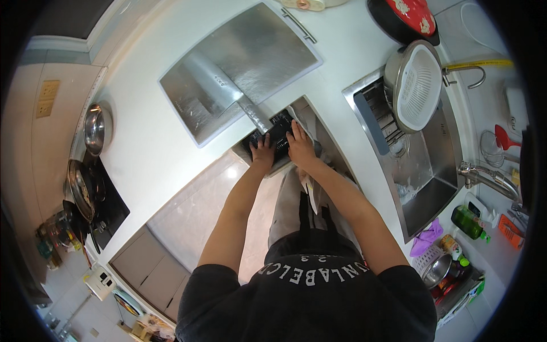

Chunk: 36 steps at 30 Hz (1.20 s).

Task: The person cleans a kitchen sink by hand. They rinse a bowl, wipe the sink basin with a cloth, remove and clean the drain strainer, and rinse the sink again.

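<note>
My left hand (262,153) lies with spread fingers on the near left side of a black plastic-like item (281,132) in an opening below the counter's edge. On the right side of the same item rests my right hand (300,145), fingers extended. Whether either hand grips it cannot be told. Beyond them a metal cleaver (213,81) lies on a metal cutting board (256,51), its handle (255,116) reaching past the board's edge towards the black item. Whitish plastic (305,122) shows beside my right hand.
To the right, a metal bowl with a white colander (416,87) sits over the sink (427,162). A red and black pot (404,19) stands behind it. At the left are a steel bowl (96,128) and a pan (80,188) on the cooktop (112,209).
</note>
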Each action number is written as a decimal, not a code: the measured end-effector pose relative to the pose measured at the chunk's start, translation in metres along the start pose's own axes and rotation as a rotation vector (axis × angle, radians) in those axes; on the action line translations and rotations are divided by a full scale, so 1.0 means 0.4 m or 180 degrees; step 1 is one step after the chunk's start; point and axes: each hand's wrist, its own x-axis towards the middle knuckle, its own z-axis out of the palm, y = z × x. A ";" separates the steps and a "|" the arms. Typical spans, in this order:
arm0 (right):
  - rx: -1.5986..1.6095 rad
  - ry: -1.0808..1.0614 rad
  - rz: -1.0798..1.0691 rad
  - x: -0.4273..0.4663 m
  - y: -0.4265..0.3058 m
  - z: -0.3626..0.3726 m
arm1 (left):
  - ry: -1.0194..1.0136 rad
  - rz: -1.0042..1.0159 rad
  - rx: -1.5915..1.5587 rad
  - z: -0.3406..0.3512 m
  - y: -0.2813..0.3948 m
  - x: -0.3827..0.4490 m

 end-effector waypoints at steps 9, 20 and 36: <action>0.0460 0.0113 0.0070 -0.042 0.018 -0.002 | -0.0219 0.0141 -0.0015 0.006 -0.013 0.043; 0.1926 0.0366 0.0182 -0.175 0.006 -0.219 | 0.0709 0.0426 -0.1193 -0.072 -0.020 -0.077; 0.1906 0.2091 0.3591 -0.996 0.637 -0.427 | 0.2028 0.3620 -0.1771 -0.516 0.785 -0.160</action>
